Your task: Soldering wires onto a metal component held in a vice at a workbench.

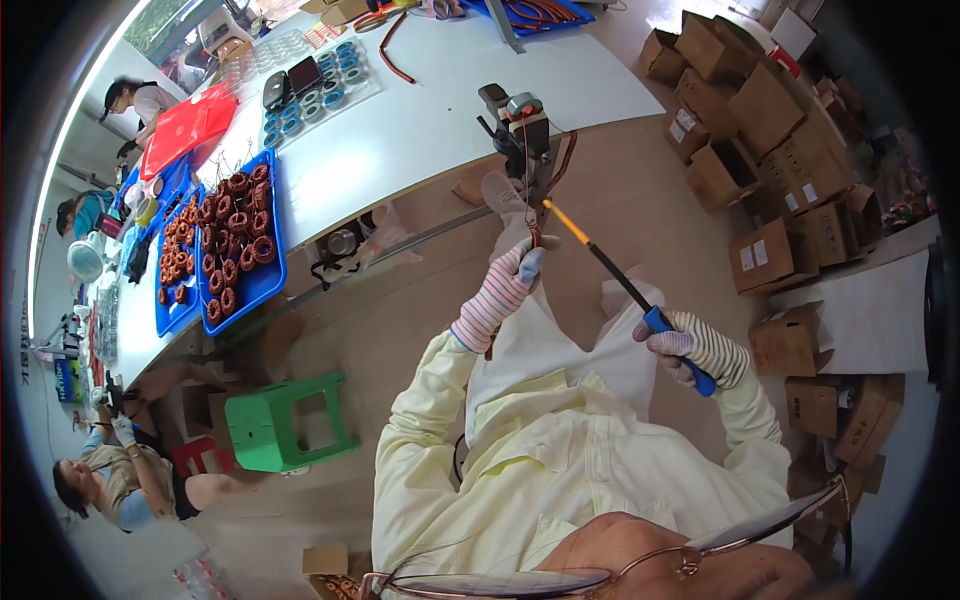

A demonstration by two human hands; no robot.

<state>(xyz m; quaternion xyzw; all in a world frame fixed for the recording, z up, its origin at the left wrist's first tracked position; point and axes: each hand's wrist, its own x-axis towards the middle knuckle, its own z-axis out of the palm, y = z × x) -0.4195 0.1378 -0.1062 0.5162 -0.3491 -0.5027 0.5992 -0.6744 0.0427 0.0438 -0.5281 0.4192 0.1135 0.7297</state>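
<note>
My right hand (688,348), in a striped knit glove, is closed round the blue handle of a long hand tool (620,272). Its black shaft ends in an orange-yellow tip that points up toward the clamp. In a pink-and-blue striped glove, my left hand (512,272) is pinched on reddish copper wire (537,238), close below the clamp and left of the tool's tip. A dark bench clamp (527,145) at the table's edge carries a grey ring-shaped core (523,103). More wire hangs at the clamp's right side. The exact hook-up of wire and tool tip is too small to tell.
Blue trays (262,285) of copper-wound coils stand on the white table (420,110) at left. Blue ring cores (335,85) lie farther back. A green stool (285,425) stands below left, cardboard boxes (770,110) pile up at right, and other people (125,480) work at far left.
</note>
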